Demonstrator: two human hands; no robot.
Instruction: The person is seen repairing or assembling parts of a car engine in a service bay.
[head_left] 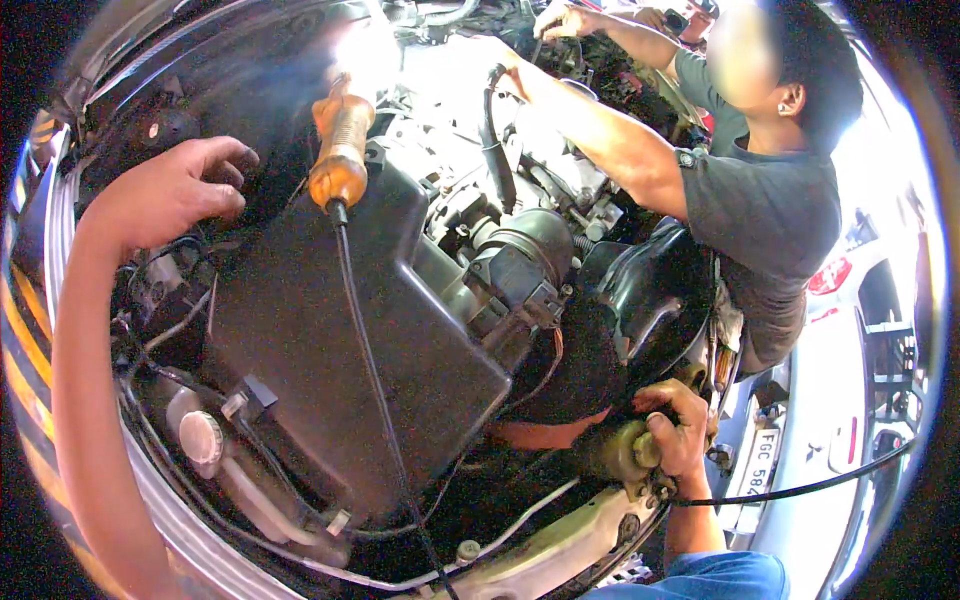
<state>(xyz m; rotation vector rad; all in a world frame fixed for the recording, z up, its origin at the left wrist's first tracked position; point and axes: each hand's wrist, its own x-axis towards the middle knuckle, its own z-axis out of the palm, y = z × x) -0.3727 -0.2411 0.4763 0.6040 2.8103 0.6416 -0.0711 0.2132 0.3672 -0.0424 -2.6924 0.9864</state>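
Observation:
My left hand (185, 190) is raised over the left side of the engine bay, fingers apart and loosely bent, with nothing in it. To its right is a lit work lamp with an orange handle (338, 180), its black cable trailing down across a large black plastic engine-bay cover (330, 320). At the front right edge, my right hand (678, 430) is closed beside a rounded yellowish-brown part (628, 450). What its fingers grip, if anything, is hidden.
A co-worker (765, 200) in a dark shirt leans in from the right, a forearm (600, 130) reaching into the glare. A white-capped reservoir (200, 438) stands at left. Black intake ducting (520, 260) fills the middle. A white car (825, 420) stands at right.

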